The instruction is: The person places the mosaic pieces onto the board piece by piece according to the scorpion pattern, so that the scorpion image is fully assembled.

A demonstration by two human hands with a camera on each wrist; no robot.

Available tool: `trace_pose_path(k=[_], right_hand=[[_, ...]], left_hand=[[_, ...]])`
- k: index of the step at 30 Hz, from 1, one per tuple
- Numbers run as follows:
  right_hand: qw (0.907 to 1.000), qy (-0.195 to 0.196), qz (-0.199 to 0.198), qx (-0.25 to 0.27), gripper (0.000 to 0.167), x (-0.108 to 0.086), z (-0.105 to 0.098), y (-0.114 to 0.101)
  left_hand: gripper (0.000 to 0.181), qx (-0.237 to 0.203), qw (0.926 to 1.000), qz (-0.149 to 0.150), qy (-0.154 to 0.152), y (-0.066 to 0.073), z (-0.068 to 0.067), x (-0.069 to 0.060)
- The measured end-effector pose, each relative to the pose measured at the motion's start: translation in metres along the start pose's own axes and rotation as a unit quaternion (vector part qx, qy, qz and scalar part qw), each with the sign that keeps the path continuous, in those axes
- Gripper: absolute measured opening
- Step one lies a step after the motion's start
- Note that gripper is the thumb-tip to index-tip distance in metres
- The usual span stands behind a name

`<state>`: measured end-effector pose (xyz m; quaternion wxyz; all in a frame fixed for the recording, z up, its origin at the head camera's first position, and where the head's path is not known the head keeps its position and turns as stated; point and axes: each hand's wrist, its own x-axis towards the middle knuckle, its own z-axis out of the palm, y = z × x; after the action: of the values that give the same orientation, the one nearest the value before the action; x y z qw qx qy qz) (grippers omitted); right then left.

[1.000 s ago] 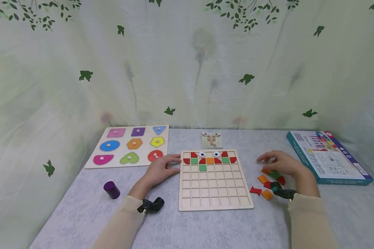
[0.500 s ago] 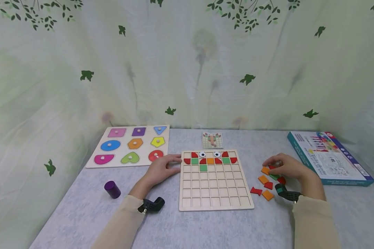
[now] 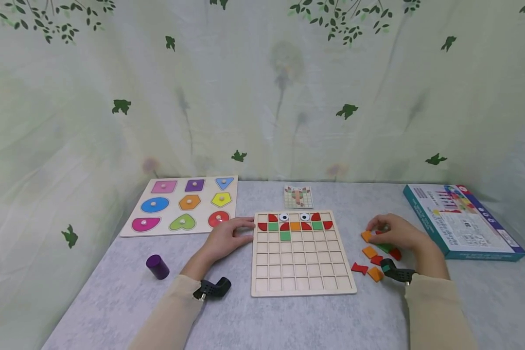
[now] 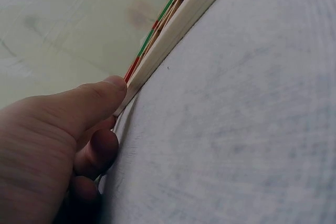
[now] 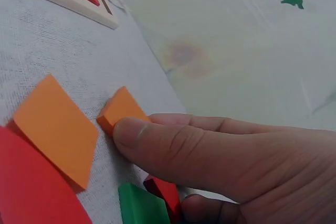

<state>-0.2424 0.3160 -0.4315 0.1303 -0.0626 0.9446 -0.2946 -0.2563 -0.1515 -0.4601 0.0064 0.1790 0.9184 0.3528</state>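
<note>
Beige-sleeved left arm (image 3: 168, 313) slants forward and inward; bare left hand (image 3: 220, 239) points inward, its thumb (image 4: 92, 102) spread apart from the forefinger (image 3: 242, 222); beige-sleeved right arm (image 3: 435, 311) reaches forward, bare wrist (image 3: 429, 253) bent inward; bare right hand (image 3: 398, 232) arched, fingers (image 3: 375, 222) curled, thumb (image 5: 163, 142) and fingertips set in a pinch.

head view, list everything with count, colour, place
peg puzzle: 1, cream, back left
cylinder: 1, purple, left
pattern card: 1, pale, back centre
grid board: 1, beige, centre
placed tiles: 12, multicoloured, on grid board
loose tiles: several, red, orange, green, right
box: 1, teal-edged, back right
table: 1, grey, below
leafy curtain: 1, pale green, behind
wrist cameras: 2, black, wrists
sleeves: 2, beige, forearms
left hand: 1, touching grid board
right hand: 1, pinching orange tile
</note>
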Motion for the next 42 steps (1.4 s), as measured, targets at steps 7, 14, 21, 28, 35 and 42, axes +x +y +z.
trace_pose_path(k=[7, 14, 21, 28, 35, 42], right_hand=[[0.9990, 0.025, 0.030, 0.020, 0.031, 0.005, 0.005, -0.004], [0.9976, 0.027, 0.041, 0.049, 0.034, 0.005, 0.007, -0.009], [0.9959, 0.012, 0.032, 0.083, 0.033, 0.007, 0.007, -0.016], [0.9925, 0.018, 0.012, 0.120, 0.034, 0.007, 0.003, -0.032], [0.9913, 0.022, -0.017, 0.128, 0.030, 0.012, 0.006, -0.045], [0.9915, 0.028, -0.059, 0.112, 0.025, 0.019, 0.016, -0.059]], left_hand=[[0.031, -0.008, 0.9999, 0.004, 0.006, 0.002, -0.001, 0.000], [0.030, -0.008, 0.9999, -0.002, 0.006, 0.001, 0.000, 0.000], [0.028, -0.010, 0.9999, -0.006, 0.007, -0.001, 0.001, 0.000], [0.027, -0.009, 0.9999, -0.002, 0.014, 0.000, 0.001, -0.001], [0.027, -0.012, 0.9998, -0.006, 0.015, 0.001, 0.001, -0.002], [0.027, -0.017, 0.9997, 0.000, 0.016, 0.001, 0.001, -0.001]])
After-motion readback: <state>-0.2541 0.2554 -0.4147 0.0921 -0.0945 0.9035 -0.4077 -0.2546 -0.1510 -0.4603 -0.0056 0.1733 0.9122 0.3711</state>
